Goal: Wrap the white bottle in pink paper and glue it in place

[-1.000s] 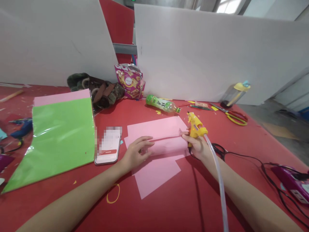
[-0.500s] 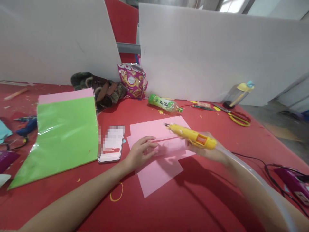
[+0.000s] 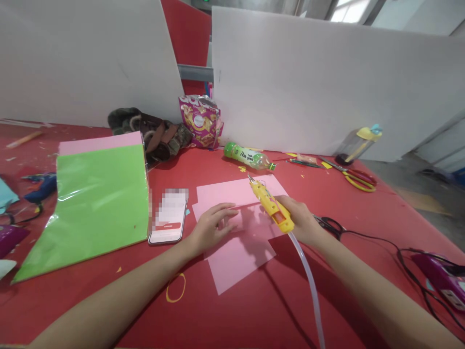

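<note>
A yellow hot glue gun [image 3: 273, 206] is gripped in my right hand [image 3: 300, 220], its metal nozzle pointing up and away to the left. A long translucent glue stick [image 3: 308, 274] trails from its back end toward me. Below it are overlapping pink sheets [image 3: 240, 266] on the red tabletop, with a thin red gap between two edges. At their left side, my left hand [image 3: 214, 227] rests over the pink sheets with fingers apart and slightly curled. Whether its fingertips press on the paper is hard to make out.
Left of the sheets lie a phone [image 3: 169, 218] and a green sheet pack [image 3: 101, 198]. Behind stand a snack bag [image 3: 201, 121] and a lying bottle [image 3: 249, 156]. Scissors [image 3: 358, 179], a water bottle [image 3: 359, 145], a black cable [image 3: 378, 236] and a purple power strip [image 3: 441, 278] are right.
My right hand has turned the glue gun, so its nozzle points more away from me and its back end has swung nearer and left. My left hand has barely moved.
</note>
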Available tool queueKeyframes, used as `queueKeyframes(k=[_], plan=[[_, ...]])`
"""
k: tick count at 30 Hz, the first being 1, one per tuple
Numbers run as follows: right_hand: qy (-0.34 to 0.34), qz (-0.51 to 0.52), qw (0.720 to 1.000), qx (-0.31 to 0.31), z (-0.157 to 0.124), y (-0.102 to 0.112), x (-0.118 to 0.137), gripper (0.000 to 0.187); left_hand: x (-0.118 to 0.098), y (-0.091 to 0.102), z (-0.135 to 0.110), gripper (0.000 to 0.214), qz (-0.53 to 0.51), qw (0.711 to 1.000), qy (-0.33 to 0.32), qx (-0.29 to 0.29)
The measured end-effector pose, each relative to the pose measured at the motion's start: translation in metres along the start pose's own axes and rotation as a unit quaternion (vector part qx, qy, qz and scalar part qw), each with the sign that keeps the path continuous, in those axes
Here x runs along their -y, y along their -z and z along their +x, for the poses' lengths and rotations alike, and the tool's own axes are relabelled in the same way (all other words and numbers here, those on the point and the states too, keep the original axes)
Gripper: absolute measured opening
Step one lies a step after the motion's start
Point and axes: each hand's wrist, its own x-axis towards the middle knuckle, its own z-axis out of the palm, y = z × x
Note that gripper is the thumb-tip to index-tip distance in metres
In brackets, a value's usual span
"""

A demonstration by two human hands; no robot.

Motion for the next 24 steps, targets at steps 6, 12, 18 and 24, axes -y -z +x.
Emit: queueKeyframes(k=[6, 12, 18, 24], plan=[[-0.008, -0.048, 0.999, 0.014, 0.004, -0.001, 0.002, 0.026, 0.001, 0.001, -0.001, 0.014, -0.011, 1.000, -0.001, 0.012], [-0.045, -0.077, 0.996, 0.024, 0.007, -0.003, 0.001, 0.023, 0.000, 0.009, 0.000, 0.026, -0.018, 0.998, -0.006, 0.064], [-0.042, -0.093, 0.995, 0.020, 0.011, -0.003, 0.002, 0.021, 0.000, 0.010, 0.000, 0.029, -0.005, 0.999, 0.022, 0.048], [-0.068, -0.090, 0.994, 0.015, 0.015, -0.001, 0.008, 0.021, 0.002, 0.007, -0.002, 0.023, 0.002, 0.999, 0.021, 0.028]])
